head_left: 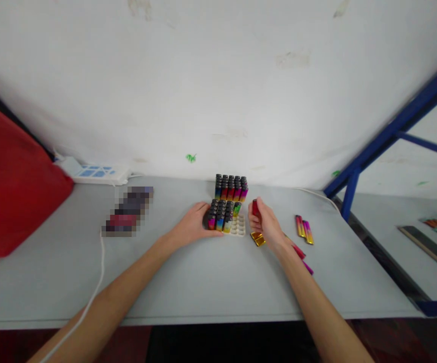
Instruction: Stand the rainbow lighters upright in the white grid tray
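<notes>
A: What is the right hand doing at this moment?

B: Its fingers are closing around a red lighter, holding it upright just at three o'clock of the white tray. The lighter is sitting above the counter, not yet in any slot.

A: And the left hand?

B: It is resting at nine o'clock of the tray, fingers loosely curled against the front block of lighters and gripping nothing that I can make out. It seems to be steadying the tray.

A: What is worrying you?

B: The empty slots are lying at the tray's near right corner, right beside standing lighters. If the red one is coming in tilted, it could be knocking a neighbour over, and the row could be tipping like dominoes.

A: Anything else?

B: A gold piece is lying under the right palm at six o'clock of the lighter; the wrist could be sweeping it away. The loose lighters at three o'clock are lying well apart. The full block at twelve o'clock is standing just behind, so an overshoot could be bumping it too.
</notes>
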A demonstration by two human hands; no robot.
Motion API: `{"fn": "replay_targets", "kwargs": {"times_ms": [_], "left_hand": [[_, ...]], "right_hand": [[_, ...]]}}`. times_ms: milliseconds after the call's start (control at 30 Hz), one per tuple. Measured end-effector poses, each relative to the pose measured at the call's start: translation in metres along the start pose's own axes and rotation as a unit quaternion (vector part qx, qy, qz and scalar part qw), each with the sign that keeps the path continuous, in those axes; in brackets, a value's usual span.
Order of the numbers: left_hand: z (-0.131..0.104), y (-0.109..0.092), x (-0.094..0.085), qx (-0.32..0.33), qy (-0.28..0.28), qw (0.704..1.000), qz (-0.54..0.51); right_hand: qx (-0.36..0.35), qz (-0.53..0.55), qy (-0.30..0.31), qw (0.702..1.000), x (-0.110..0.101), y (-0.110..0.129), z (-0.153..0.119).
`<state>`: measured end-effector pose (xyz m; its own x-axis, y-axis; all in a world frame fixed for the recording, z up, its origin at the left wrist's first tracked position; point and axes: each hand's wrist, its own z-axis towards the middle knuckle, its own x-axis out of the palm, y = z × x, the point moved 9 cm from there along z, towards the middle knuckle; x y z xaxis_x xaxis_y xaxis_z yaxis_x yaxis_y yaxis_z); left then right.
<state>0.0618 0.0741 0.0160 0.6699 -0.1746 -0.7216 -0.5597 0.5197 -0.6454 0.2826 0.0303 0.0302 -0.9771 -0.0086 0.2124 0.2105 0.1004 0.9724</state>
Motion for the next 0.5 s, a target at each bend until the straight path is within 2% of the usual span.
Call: {"fn": "replay_targets", "kwargs": {"times_ms": [100,233,400,500], "left_hand": [[0.0,-0.002,0.0,0.003,0.003,1.0,0.0],[-0.001,-0.002,-0.001,0.003,0.007,1.0,0.001],[-0.001,0.0,0.0,0.001,0.006,1.0,-0.001],[-0.001,0.0,0.0,0.002,0.005,1.0,-0.006]], "right_hand": [[0.046,-0.027,-0.032,0.998,-0.002,-0.017,0.0],[0.048,-0.065,-0.063,0.995,-0.004,-0.019,-0.002],[0.035,-0.072,-0.056,0.995,-0.005,-0.018,0.0],[0.037,-0.07,-0.028,0.996,-0.002,-0.023,0.003]]}}
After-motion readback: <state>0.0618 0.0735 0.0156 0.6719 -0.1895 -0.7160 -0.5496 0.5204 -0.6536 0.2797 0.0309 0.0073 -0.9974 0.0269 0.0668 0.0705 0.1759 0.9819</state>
